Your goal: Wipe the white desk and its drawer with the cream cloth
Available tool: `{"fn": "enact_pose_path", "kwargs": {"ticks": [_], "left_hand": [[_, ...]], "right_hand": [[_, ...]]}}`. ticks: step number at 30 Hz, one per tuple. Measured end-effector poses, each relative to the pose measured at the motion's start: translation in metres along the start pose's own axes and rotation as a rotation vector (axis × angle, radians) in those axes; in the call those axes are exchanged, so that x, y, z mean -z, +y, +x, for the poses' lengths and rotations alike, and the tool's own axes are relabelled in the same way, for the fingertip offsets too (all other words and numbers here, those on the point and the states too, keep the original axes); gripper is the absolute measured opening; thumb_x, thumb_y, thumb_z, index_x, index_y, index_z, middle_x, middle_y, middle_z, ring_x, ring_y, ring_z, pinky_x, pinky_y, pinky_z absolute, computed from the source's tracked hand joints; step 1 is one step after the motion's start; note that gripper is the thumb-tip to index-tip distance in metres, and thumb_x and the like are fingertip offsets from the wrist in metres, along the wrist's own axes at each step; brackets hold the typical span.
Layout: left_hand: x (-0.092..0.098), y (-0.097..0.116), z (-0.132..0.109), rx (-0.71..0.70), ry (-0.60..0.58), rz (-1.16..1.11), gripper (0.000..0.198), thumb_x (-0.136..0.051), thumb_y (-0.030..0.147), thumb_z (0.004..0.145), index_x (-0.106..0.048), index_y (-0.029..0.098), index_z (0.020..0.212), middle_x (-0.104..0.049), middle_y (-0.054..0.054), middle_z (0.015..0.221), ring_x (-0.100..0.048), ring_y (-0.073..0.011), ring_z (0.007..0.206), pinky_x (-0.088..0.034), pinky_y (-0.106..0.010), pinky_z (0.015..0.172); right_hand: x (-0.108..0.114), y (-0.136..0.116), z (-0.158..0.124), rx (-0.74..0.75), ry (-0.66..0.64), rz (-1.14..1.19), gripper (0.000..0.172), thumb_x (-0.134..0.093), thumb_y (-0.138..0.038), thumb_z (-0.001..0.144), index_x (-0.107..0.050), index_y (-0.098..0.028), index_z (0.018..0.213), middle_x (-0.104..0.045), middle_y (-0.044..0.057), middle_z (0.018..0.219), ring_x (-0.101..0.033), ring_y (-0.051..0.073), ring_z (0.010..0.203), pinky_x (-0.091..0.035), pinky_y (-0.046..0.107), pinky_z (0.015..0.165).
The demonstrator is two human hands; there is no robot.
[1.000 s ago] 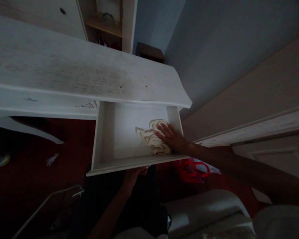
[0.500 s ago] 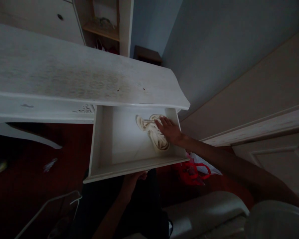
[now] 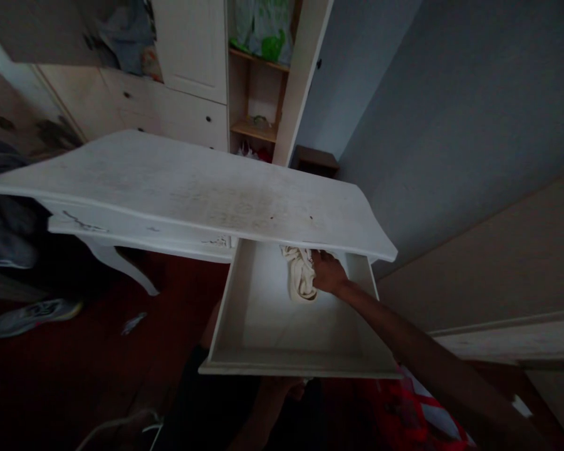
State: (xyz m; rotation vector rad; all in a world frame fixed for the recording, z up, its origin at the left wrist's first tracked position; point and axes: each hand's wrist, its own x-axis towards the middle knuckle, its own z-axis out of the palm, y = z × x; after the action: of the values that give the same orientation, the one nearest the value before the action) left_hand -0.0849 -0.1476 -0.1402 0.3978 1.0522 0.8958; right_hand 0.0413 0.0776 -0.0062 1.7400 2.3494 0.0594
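A white drawer (image 3: pixel 272 332) is pulled out from a white table (image 3: pixel 244 188). Inside it, towards the back, lies a crumpled cream cloth (image 3: pixel 301 274). My right hand (image 3: pixel 329 272) reaches in from the right, fingers curled at the cloth's right side and partly hidden. Below the drawer's front edge, my left hand (image 3: pixel 282 389) has its fingers closed at a small pale knob (image 3: pixel 305 381); the drawer front hides part of this hand.
A wall (image 3: pixel 451 144) runs along the right. Behind the table stands a cabinet (image 3: pixel 195 50) with open shelves. On the dark red floor are a shoe (image 3: pixel 32 315) at left and a red bag (image 3: pixel 404 407) at lower right.
My view has risen, showing more of the table and cabinet. My right hand has pushed the cloth towards the drawer's back, its fingers more curled. The left hand stays at the drawer front.
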Motion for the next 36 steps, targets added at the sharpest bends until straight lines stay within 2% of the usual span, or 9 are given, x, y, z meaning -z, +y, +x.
{"fn": "enact_pose_path", "kwargs": {"ticks": [4,10,13,18,23,26,28,32,36], "left_hand": [[-0.004,-0.001,-0.002,-0.050,0.044,0.029,0.041,-0.081,0.053,0.052,-0.069,0.015,0.063,-0.065,-0.004,0.060,-0.056,-0.0165,0.056,-0.045,-0.032,0.059],[-0.010,-0.001,-0.008,-0.115,0.053,0.057,0.036,-0.072,0.052,0.062,-0.066,0.017,0.061,-0.061,-0.002,0.058,-0.053,-0.0152,0.056,-0.043,-0.031,0.060],[-0.011,0.001,-0.011,-0.136,0.053,0.079,0.037,-0.069,0.054,0.063,-0.065,0.018,0.062,-0.061,-0.003,0.061,-0.054,-0.0158,0.057,-0.043,-0.031,0.060],[-0.010,0.010,-0.017,-0.128,0.032,0.102,0.034,-0.069,0.051,0.063,-0.066,0.018,0.065,-0.062,-0.003,0.063,-0.055,-0.0173,0.061,-0.044,-0.032,0.062],[-0.012,0.007,-0.016,-0.128,0.025,0.054,0.028,-0.068,0.045,0.061,-0.064,0.018,0.062,-0.060,-0.002,0.060,-0.054,-0.0159,0.059,-0.042,-0.030,0.059],[-0.012,-0.001,-0.010,-0.121,0.045,-0.024,0.026,-0.068,0.042,0.060,-0.065,0.017,0.064,-0.061,-0.001,0.060,-0.053,-0.0146,0.056,-0.041,-0.029,0.056],[-0.013,-0.005,-0.007,-0.103,0.049,-0.052,0.028,-0.070,0.043,0.059,-0.067,0.016,0.067,-0.063,-0.002,0.062,-0.054,-0.0143,0.055,-0.042,-0.029,0.055],[-0.017,-0.001,-0.008,-0.057,0.043,-0.070,0.033,-0.073,0.047,0.056,-0.068,0.016,0.067,-0.064,-0.003,0.062,-0.054,-0.0138,0.054,-0.043,-0.028,0.054],[-0.019,0.010,-0.015,-0.048,0.032,-0.067,0.037,-0.073,0.048,0.054,-0.069,0.015,0.068,-0.064,-0.003,0.061,-0.055,-0.0138,0.054,-0.044,-0.028,0.054]], "right_hand": [[0.008,-0.035,0.005,0.042,0.046,0.001,0.063,-0.062,-0.019,0.076,-0.043,-0.011,0.135,-0.061,0.025,0.122,-0.059,0.036,0.114,-0.050,0.044,0.089],[0.016,-0.101,0.024,0.192,0.127,0.053,0.077,-0.067,-0.019,0.070,-0.039,-0.012,0.141,-0.061,0.023,0.127,-0.058,0.034,0.116,-0.046,0.044,0.096],[0.019,-0.120,0.033,0.233,0.161,0.094,0.076,-0.069,-0.022,0.067,-0.042,-0.013,0.138,-0.060,0.021,0.130,-0.057,0.033,0.119,-0.045,0.044,0.099],[0.023,-0.115,0.037,0.337,0.169,0.183,0.074,-0.069,-0.021,0.068,-0.045,-0.019,0.138,-0.059,0.016,0.136,-0.055,0.031,0.124,-0.043,0.044,0.104],[0.027,-0.098,0.021,0.370,0.143,0.418,0.063,-0.064,-0.030,0.082,-0.045,-0.025,0.142,-0.063,0.009,0.134,-0.061,0.028,0.118,-0.051,0.039,0.096],[0.035,-0.091,0.004,0.393,0.212,0.491,0.068,-0.061,-0.026,0.084,-0.038,-0.032,0.147,-0.062,0.005,0.136,-0.060,0.027,0.120,-0.051,0.041,0.096],[0.043,-0.090,-0.006,0.370,0.277,0.528,0.069,-0.060,-0.023,0.083,-0.039,-0.030,0.148,-0.059,0.006,0.139,-0.057,0.027,0.124,-0.049,0.041,0.101],[0.058,-0.107,-0.016,0.400,0.325,0.545,0.069,-0.061,-0.021,0.080,-0.042,-0.024,0.147,-0.055,0.011,0.141,-0.052,0.026,0.128,-0.044,0.039,0.106],[0.064,-0.141,-0.024,0.475,0.261,0.404,0.072,-0.067,-0.025,0.078,-0.042,-0.029,0.145,-0.050,0.011,0.139,-0.054,0.029,0.119,-0.049,0.041,0.098]]}}
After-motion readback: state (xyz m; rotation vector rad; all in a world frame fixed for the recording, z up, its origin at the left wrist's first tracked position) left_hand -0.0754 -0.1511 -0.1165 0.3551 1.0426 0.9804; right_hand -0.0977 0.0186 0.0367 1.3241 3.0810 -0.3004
